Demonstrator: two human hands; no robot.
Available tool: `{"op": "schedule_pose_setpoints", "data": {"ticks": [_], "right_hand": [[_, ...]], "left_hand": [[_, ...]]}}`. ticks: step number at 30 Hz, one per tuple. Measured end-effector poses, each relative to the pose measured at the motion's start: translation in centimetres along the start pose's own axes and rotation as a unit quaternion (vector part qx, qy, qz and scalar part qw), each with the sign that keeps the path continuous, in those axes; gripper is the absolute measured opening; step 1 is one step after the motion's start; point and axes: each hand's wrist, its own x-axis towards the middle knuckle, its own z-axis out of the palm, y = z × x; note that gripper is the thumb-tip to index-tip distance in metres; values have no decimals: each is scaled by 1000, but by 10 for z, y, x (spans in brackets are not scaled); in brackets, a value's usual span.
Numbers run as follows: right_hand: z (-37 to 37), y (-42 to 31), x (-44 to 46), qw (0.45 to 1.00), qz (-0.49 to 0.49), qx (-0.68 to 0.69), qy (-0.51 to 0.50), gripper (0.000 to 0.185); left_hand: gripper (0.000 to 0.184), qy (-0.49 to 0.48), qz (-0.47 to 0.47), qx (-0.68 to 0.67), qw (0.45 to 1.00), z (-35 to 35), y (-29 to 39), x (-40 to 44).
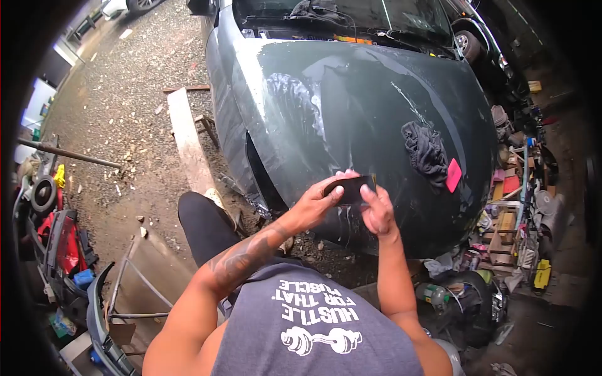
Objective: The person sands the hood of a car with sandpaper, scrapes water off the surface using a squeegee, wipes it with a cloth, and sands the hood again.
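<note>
Between my two hands is a small dark sheet of sandpaper (355, 190), held above the front of a dark green car hood (376, 119). My left hand (321, 199) pinches its left side, thumb on top and fingers behind. At its right edge my right hand (378, 210) grips it with thumb and fingers; a thin yellowish strip shows there. Wet whitish smears mark the hood's left part. To the right of my hands, a crumpled dark cloth (426, 150) lies on the hood, touching or nearly touching a bright pink flat pad (453, 175).
A wooden plank (188, 141) stands out from the car's left side over gravel. Car parts and a bumper piece (103, 326) crowd the lower left, near a metal pole (69, 153). Along the right lie piled boxes, bottles and a yellow object (542, 274).
</note>
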Motion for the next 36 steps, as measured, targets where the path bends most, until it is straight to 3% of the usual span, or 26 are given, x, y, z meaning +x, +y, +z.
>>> {"op": "schedule_pose_setpoints", "data": {"ticks": [1,2,3,4,5,6,8,9,10,12,13,15,16,18,20,22,24,25,27,28,29,30,31,32,33,36], "right_hand": [[4,-12,7,1000,-10,-29,6,45],[3,-21,13,998,-43,-40,10,43],[5,-39,18,971,-93,-217,36,43],[8,-55,25,910,-142,-384,56,43],[10,-58,31,865,-170,-468,65,45],[10,-49,33,864,-168,-470,66,45],[1,-6,34,652,-177,-737,-24,48],[-7,20,24,657,-137,-739,-57,55],[-9,42,15,690,-112,-714,-52,60],[-4,45,26,704,-111,-701,-20,63],[-8,42,48,689,-131,-713,-6,63],[-18,26,108,660,-155,-735,9,62],[-16,20,124,655,-151,-740,12,62],[-11,16,135,648,-119,-751,30,61],[7,26,84,697,-108,-708,24,58],[14,39,33,701,-89,-708,11,60],[12,33,43,664,-62,-745,21,62],[11,28,52,632,-38,-774,31,63],[-8,14,115,597,-67,-799,36,64],[-15,8,145,591,-81,-802,30,64],[-16,5,161,630,-80,-772,41,63],[-11,8,151,629,-73,-774,33,63],[0,15,125,669,-59,-741,29,63],[11,21,99,706,-48,-707,25,62],[18,27,69,741,-33,-670,32,62],[-2,23,81,739,-35,-672,33,63]], "left_hand": [[44,-23,-20,-6,1000,-9,0,0],[46,-8,-58,6,998,-21,1,-5],[46,-7,-45,27,999,-28,13,-11],[46,-4,-31,49,998,-37,29,-19],[43,-71,-96,21,993,-53,44,-29],[41,-139,-162,-5,977,-71,55,-40],[37,-266,-267,-1,926,-95,47,-54],[36,-324,-320,22,890,-106,34,-58],[36,-357,-376,50,854,-115,19,-62],[40,-406,-458,138,778,-140,-21,-66],[40,-412,-457,137,776,-151,-38,-65],[37,-434,-529,236,690,-177,-77,-62],[32,-506,-512,312,620,-197,-114,-58],[30,-492,-504,453,547,-203,-116,-60],[29,-495,-511,450,539,-207,-119,-62],[28,-489,-514,439,551,-231,-156,-68],[33,-486,-502,365,615,-245,-186,-75],[33,-492,-495,362,618,-239,-180,-74],[23,-553,-363,372,651,-229,-165,-61],[23,-548,-354,365,665,-226,-163,-56],[20,-514,-333,407,678,-222,-162,-53],[18,-483,-316,449,682,-221,-155,-55],[24,-478,-312,487,661,-225,-143,-61],[30,-391,-384,493,676,-208,-102,-59],[33,-398,-381,495,672,-204,-77,-61],[37,-387,-365,482,697,-197,-72,-69]]}}
